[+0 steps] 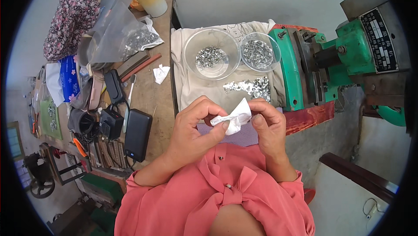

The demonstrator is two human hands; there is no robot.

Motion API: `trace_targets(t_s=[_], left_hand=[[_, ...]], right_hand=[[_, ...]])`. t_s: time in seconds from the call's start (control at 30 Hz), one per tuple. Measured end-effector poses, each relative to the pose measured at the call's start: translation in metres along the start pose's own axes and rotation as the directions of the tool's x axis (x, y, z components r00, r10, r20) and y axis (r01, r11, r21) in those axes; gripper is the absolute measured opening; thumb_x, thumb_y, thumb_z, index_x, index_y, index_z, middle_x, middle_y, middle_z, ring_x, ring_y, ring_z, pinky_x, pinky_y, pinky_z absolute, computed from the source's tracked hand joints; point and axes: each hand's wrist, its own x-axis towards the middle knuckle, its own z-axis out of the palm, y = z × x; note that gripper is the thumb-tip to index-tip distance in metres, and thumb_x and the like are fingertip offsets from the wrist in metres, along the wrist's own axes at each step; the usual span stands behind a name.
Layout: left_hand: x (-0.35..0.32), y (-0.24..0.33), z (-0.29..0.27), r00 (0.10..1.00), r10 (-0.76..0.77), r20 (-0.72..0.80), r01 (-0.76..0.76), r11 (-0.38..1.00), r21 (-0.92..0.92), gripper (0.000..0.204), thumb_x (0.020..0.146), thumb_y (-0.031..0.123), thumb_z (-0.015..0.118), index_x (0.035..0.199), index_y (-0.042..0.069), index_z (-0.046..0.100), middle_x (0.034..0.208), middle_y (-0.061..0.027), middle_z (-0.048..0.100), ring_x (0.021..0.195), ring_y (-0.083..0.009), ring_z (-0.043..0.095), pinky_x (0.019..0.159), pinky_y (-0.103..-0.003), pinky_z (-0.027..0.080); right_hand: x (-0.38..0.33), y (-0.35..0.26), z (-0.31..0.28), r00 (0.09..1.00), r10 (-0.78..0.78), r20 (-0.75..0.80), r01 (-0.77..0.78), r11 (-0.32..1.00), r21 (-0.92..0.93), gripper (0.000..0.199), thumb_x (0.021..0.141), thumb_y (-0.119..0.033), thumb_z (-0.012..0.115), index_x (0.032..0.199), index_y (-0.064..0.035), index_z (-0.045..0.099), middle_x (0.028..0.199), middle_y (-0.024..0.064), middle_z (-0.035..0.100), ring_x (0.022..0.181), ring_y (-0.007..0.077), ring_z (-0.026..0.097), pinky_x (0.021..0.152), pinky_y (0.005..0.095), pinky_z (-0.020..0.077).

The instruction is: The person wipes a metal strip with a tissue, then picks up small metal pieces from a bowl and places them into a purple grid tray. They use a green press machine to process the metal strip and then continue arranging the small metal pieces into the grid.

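One white tissue (238,119) is pinched before the pink shirt (170,207) by fingers of the left hand (191,125); any grip by the right hand (272,130) cannot be told. Beyond, metal pieces (260,89) and two clear tubs (190,64) are flanked by a green machine (292,77) and cluttered desk (163,94).
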Motion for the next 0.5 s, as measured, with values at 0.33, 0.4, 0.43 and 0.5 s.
trace_targets(t_s=[0.33,0.4,0.43,0.5], left_hand=[[-0.015,0.061,0.014,0.82,0.57,-0.045,-0.568,0.821,0.051,0.017,0.075,0.008,0.073,0.092,0.01,0.07,0.075,-0.0021,0.057,0.071,-0.0162,0.056,0.061,-0.028,0.044],[-0.037,0.08,0.019,0.809,0.582,-0.085,-0.586,0.808,-0.051,0.017,0.076,0.012,0.077,0.091,0.013,0.069,0.082,-0.0018,0.059,0.079,-0.0165,0.058,0.07,-0.028,0.046],[-0.046,0.087,0.021,0.804,0.586,-0.104,-0.594,0.798,-0.099,0.018,0.076,0.014,0.079,0.09,0.015,0.068,0.085,-0.0017,0.06,0.084,-0.0167,0.058,0.074,-0.028,0.047],[-0.05,0.09,0.026,0.784,0.598,-0.166,-0.62,0.767,-0.166,0.019,0.077,0.016,0.08,0.092,0.016,0.069,0.09,-0.0017,0.063,0.089,-0.0174,0.06,0.079,-0.029,0.049]], right_hand=[[-0.006,-0.073,0.011,0.828,-0.462,0.319,0.46,0.884,0.085,0.009,0.085,-0.005,0.072,0.09,0.0011,0.07,0.084,0.0161,0.066,0.071,0.0235,0.065,0.065,0.0372,0.0566],[-0.007,-0.089,0.011,0.698,-0.577,0.424,0.505,0.817,0.279,0.01,0.084,-0.007,0.074,0.09,-0.0019,0.067,0.086,0.0167,0.063,0.074,0.0239,0.064,0.071,0.0398,0.0586],[-0.011,-0.096,0.013,0.665,-0.618,0.419,0.513,0.786,0.345,0.013,0.084,-0.008,0.075,0.092,-0.0038,0.065,0.085,0.0162,0.061,0.075,0.0237,0.064,0.073,0.0397,0.059],[-0.024,-0.112,0.037,0.742,-0.594,0.311,0.57,0.803,0.173,0.018,0.088,-0.018,0.072,0.106,-0.0145,0.069,0.09,0.0083,0.058,0.079,0.0203,0.059,0.073,0.0348,0.0585]])
